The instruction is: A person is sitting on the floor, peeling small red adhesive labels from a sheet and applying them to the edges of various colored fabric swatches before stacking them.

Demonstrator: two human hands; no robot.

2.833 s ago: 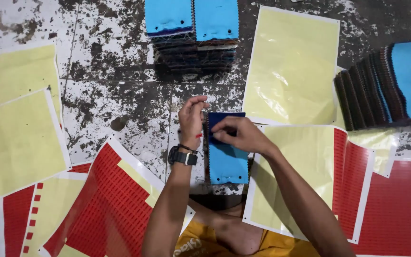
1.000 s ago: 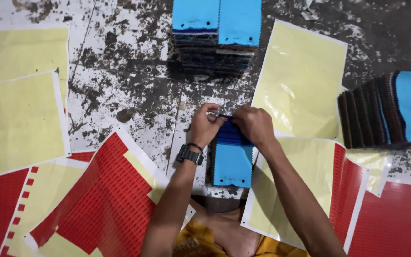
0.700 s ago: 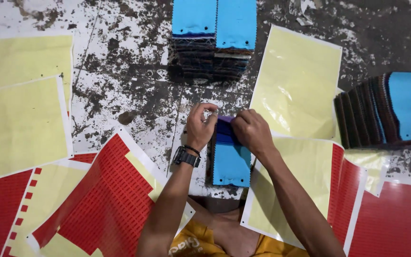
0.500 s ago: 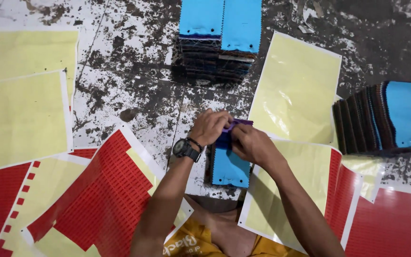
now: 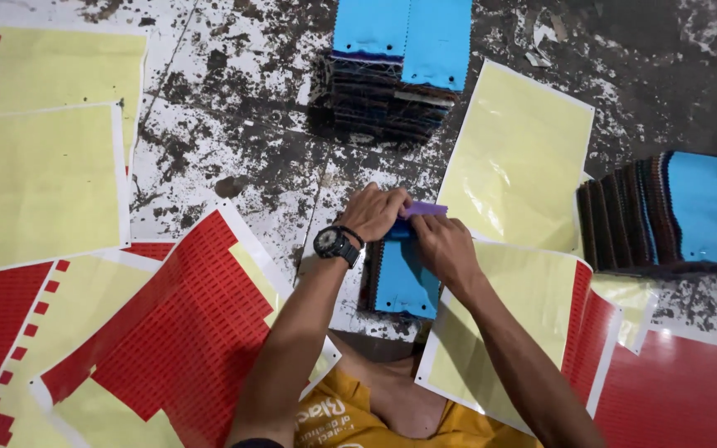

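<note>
A small stack of fabric swatches with a blue top piece lies on the spattered floor in front of me. Both hands meet at its far end. My left hand, with a black wristwatch, pinches the top edge beside a purple swatch that sticks out between the two hands. My right hand presses on the blue swatch just below the purple piece, fingers curled over it.
A tall swatch stack topped blue stands ahead, another lies fanned at the right. Yellow backing sheets and red sticker sheets lie around on the floor.
Both hands moved from the blue swatch's middle to its far edge. A purple swatch now shows between the fingers. The camera shifted slightly downward.
</note>
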